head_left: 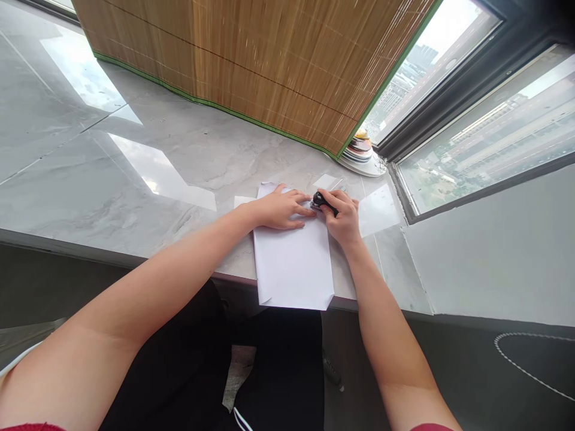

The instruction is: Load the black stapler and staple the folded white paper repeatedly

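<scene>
Left hand (281,209) lies flat, open, pinning the top of the white folded paper sheet (293,263), long axis running back toward the person, while right hand (344,218) just beside it grips a small black stapler-like tool (322,202) at the sheet's far edge.

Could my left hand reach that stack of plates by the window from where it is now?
Probably yes: the left hand rests on the paper, and bare ledge lies between it and the plates.

No readable text, label or number shows on anything here.
</scene>
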The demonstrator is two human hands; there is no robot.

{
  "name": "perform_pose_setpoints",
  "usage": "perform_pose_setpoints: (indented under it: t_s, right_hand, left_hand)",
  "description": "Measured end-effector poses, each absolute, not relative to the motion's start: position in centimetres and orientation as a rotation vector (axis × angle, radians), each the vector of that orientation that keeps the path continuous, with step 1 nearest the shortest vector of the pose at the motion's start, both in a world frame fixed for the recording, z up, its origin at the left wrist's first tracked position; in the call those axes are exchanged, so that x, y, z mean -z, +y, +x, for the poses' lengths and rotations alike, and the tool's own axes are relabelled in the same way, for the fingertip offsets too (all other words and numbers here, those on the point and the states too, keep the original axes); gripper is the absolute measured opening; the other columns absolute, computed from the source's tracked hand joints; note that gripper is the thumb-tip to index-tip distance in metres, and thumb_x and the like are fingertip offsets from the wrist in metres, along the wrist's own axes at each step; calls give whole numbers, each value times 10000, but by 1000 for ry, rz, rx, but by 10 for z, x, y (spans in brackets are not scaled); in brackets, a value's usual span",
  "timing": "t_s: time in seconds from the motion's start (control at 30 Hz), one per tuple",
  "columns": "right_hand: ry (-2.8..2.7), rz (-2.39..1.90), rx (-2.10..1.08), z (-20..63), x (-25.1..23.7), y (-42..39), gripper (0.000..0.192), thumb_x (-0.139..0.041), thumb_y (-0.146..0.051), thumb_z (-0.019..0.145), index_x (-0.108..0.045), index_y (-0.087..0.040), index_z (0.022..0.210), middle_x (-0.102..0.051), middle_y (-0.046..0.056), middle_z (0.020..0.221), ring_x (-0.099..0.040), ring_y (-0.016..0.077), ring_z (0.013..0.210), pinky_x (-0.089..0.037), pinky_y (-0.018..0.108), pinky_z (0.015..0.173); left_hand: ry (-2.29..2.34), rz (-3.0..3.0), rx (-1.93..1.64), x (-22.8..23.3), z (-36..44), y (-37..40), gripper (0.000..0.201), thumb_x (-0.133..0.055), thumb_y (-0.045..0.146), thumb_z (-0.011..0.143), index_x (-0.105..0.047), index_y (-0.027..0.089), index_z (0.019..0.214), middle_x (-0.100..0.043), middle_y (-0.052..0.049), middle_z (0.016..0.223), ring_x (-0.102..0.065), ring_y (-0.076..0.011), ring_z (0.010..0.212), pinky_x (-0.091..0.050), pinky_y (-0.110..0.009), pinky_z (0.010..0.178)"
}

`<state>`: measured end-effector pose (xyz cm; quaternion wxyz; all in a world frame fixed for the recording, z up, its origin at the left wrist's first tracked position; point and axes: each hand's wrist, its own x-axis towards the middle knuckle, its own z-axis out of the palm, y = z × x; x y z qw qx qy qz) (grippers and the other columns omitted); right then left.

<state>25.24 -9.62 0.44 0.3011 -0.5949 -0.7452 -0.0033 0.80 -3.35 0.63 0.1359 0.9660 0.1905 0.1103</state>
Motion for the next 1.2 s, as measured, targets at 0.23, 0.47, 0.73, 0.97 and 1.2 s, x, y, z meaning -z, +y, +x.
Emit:
perform_pose_setpoints:
  t_s: [0.23,0.47,0.73,0.97,1.2]
  right_hand:
    - [-1986,-1596,31,252,-4,-96,460,-554,-227,969,-756,-340,1367,-768,67,1194,-673,314,1153,-424,542,1048]
    - [-2091,-1650,154,242,-7,-100,493,-512,-133,971,-767,-351,1333,-760,68,1166,-640,303,1105,-381,543,1044]
    - [-1924,-1620,96,251,-3,-97,463,-532,-177,958,-769,-315,1331,-752,85,1176,-625,310,1128,-388,524,1050]
    - [-1377,-1862,186,305,5,-81,463,-582,-220,863,-787,-310,1267,-711,115,1165,-584,380,1170,-386,615,1078]
    - [-1366,-1807,243,310,22,-70,436,-580,-285,921,-742,-281,1326,-709,140,1157,-593,362,1116,-471,588,1025]
  left_hand:
    - [557,2771,-323,-6,8,-34,456,-596,470,1057,-690,441,1502,-488,-72,1721,-450,-393,1537,-206,-702,1272]
    - [546,2759,-339,-7,8,-34,446,-605,453,1055,-708,419,1488,-474,-88,1723,-462,-391,1520,-228,-682,1260]
    - [546,2773,-321,-8,4,-31,436,-566,484,1086,-701,428,1497,-406,-80,1774,-425,-382,1564,-225,-673,1278]
    - [578,2765,-156,-17,2,-31,529,-503,508,1103,-616,344,1593,-405,-125,1778,-390,-362,1610,-140,-713,1310]
    - [629,2746,-173,-16,1,-29,656,-533,522,1068,-508,243,1662,-420,-147,1768,-411,-348,1605,-132,-650,1339]
